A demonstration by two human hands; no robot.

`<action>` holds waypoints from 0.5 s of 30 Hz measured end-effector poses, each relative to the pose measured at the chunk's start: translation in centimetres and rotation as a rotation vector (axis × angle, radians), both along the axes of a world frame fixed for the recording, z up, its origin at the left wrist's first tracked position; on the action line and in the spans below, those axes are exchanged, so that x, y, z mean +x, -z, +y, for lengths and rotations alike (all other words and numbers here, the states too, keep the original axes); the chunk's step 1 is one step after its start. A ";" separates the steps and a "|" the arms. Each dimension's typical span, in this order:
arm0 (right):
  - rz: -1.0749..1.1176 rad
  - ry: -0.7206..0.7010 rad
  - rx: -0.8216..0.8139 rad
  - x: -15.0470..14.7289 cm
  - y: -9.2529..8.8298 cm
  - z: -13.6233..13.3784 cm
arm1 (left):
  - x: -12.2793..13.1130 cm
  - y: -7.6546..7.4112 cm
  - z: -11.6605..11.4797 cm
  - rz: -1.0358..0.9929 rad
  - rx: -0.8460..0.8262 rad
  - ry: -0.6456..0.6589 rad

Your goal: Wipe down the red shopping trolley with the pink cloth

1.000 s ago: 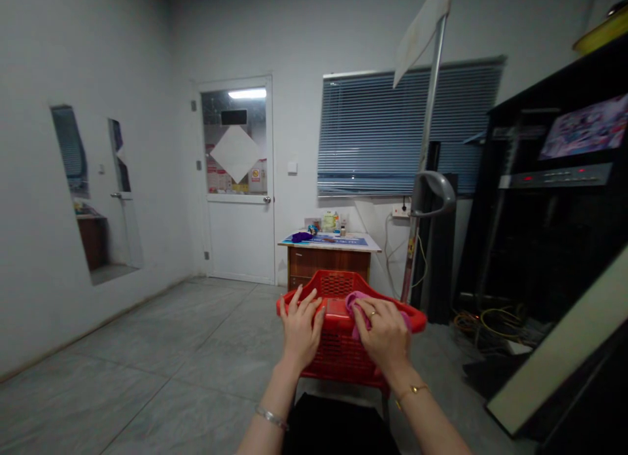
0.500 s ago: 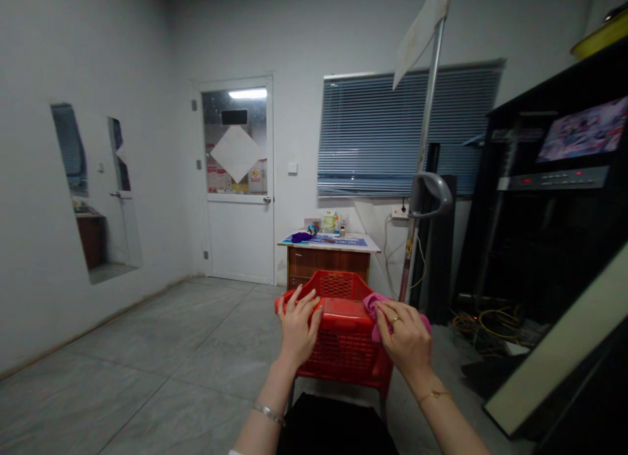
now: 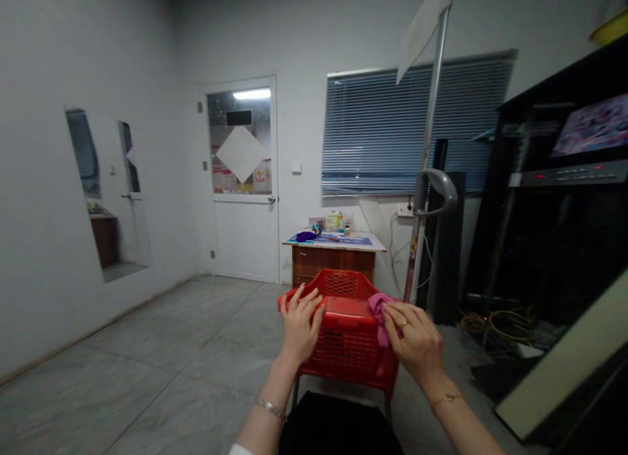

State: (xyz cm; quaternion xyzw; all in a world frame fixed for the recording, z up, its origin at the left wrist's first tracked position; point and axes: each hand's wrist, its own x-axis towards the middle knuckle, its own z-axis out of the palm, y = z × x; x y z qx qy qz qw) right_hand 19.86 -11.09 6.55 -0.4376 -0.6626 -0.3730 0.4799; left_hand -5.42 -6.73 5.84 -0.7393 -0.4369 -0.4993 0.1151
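A red plastic shopping cart with a lattice basket stands right in front of me. My left hand rests on the left part of its handle, fingers spread over the red bar. At the handle's right end, my right hand grips a pink cloth that lies against the bar. The cloth is bunched, and part of it is hidden under my fingers.
Beyond the cart, a wooden desk carries a purple cloth and small bottles. A metal pole with a grey handle rises at the right, near a black rack. Yellow cables and a leaning pale board are on the right.
The view has turned slightly left, so the room appears shifted right. My right hand and the pink cloth have moved a little to the right. The left hand stays on the handle.
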 end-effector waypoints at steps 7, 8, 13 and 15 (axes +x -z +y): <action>-0.011 -0.038 -0.022 -5.5 -0.8 0.3 | 0.5 0.0 -0.2 0.013 0.014 -0.017; -0.029 -0.060 -0.035 -6.6 -1.0 0.3 | 0.4 0.0 -0.2 0.020 0.014 -0.022; -0.068 -0.091 -0.062 -7.0 -1.3 0.2 | -0.3 0.0 -0.1 0.082 0.010 -0.045; -0.053 -0.070 -0.057 -5.0 -1.1 0.2 | -0.4 0.0 0.0 0.099 0.005 -0.054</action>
